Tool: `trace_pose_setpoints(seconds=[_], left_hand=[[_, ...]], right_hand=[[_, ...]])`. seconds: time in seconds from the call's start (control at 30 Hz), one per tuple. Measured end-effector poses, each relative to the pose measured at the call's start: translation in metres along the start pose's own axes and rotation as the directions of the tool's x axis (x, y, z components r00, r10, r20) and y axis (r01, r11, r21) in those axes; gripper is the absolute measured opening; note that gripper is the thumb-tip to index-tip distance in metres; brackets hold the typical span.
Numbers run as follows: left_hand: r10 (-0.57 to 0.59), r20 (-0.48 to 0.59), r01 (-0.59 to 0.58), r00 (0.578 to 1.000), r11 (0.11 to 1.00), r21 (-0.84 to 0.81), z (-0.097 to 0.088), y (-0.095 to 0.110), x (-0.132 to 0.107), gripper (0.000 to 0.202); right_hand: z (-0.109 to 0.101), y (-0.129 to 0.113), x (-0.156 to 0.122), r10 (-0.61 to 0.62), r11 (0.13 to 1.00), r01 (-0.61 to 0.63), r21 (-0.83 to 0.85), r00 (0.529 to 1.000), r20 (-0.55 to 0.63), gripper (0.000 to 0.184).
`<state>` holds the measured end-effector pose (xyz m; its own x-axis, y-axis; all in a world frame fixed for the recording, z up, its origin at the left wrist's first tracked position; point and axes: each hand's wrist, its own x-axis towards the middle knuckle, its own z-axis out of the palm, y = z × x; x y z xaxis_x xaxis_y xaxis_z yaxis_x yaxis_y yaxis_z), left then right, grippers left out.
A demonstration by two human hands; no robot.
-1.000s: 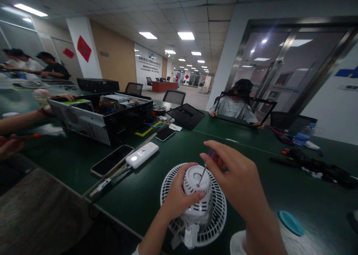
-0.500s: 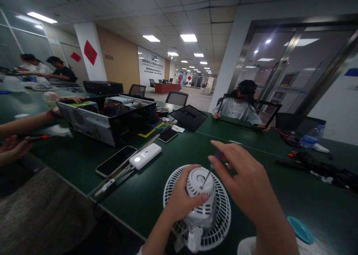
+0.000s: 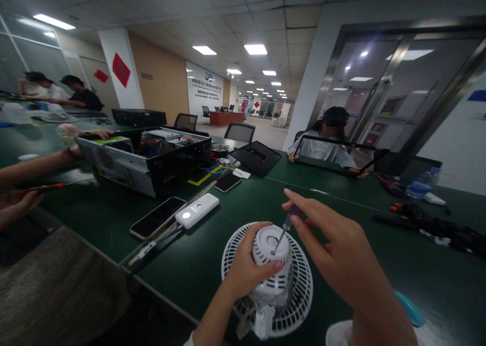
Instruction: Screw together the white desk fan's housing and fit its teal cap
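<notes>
A small white fan [image 3: 268,280] lies face down on the green table [image 3: 212,245], its round grille against the tabletop and its motor housing pointing up. My left hand [image 3: 243,270] is wrapped round the housing from the left. My right hand [image 3: 334,250] pinches a thin screwdriver [image 3: 283,230] by its handle. The metal tip rests on the top of the housing.
A white power bank [image 3: 195,210] and a phone [image 3: 157,217] lie left of the fan. An open computer case [image 3: 144,156] stands further left, with another person's hands and a red-handled screwdriver [image 3: 45,188]. Across the table a person holds a black frame [image 3: 337,156]. A teal lid [image 3: 410,309] lies at the right.
The view has shifted slightly. My right hand's fingers have turned a little on the screwdriver, and the tip stays on the fan housing. My left hand keeps its hold.
</notes>
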<state>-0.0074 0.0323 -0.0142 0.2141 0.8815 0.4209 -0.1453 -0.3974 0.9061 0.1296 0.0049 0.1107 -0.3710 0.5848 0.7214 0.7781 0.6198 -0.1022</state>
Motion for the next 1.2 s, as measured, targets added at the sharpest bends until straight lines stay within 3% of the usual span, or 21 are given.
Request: trace_pose_setpoints(seconds=[0.13, 0.23, 0.33, 0.5, 0.57, 0.73, 0.87, 0.93, 1.03, 1.2], left_hand=[[0.006, -0.013, -0.006, 1.0, 1.0, 0.004, 0.0, 0.0, -0.001, 0.06], [0.007, -0.005, -0.007, 1.0, 1.0, -0.001, 0.0, -0.002, -0.001, 0.06], [0.0, 0.003, 0.0, 1.0, 1.0, 0.0, 0.0, -0.002, -0.001, 0.06], [-0.009, -0.002, 0.009, 1.0, 1.0, 0.027, 0.0, 0.0, 0.0, 0.062], [-0.005, -0.006, 0.005, 1.0, 1.0, 0.024, 0.0, 0.001, 0.0, 0.061], [-0.008, -0.003, 0.008, 1.0, 1.0, -0.006, 0.0, -0.003, -0.001, 0.061], [-0.01, -0.004, 0.01, 1.0, 1.0, 0.003, 0.0, -0.005, -0.001, 0.062], [-0.007, -0.007, 0.007, 1.0, 1.0, 0.003, 0.0, -0.005, -0.001, 0.063], [-0.004, -0.009, 0.004, 1.0, 1.0, 0.006, 0.0, -0.003, -0.001, 0.063], [-0.008, -0.005, 0.008, 1.0, 1.0, -0.005, 0.0, -0.002, -0.001, 0.062]], right_hand=[[0.001, -0.001, 0.002, -0.014, 0.998, 0.01, -0.064, 0.997, -0.076, 0.019], [0.002, -0.001, 0.003, 0.02, 0.996, -0.025, -0.087, 0.998, -0.059, 0.026], [0.0, -0.002, 0.003, 0.012, 1.0, -0.012, -0.005, 1.0, -0.011, 0.032], [0.004, -0.003, 0.004, 0.01, 0.993, -0.023, -0.116, 0.994, -0.11, 0.02], [0.004, -0.002, 0.004, 0.024, 0.99, -0.035, -0.133, 0.996, -0.088, 0.024], [-0.001, -0.001, 0.001, 0.046, 0.999, -0.046, 0.011, 0.999, -0.002, 0.032], [0.006, -0.002, 0.004, 0.038, 0.995, -0.05, -0.092, 0.991, -0.128, 0.015], [0.011, -0.002, 0.006, 0.035, 0.986, -0.062, -0.157, 0.985, -0.171, 0.016], [0.01, -0.001, 0.006, 0.059, 0.987, -0.073, -0.146, 0.993, -0.099, 0.022], [0.0, -0.001, 0.001, 0.048, 0.997, -0.051, 0.056, 0.998, 0.041, 0.035]])
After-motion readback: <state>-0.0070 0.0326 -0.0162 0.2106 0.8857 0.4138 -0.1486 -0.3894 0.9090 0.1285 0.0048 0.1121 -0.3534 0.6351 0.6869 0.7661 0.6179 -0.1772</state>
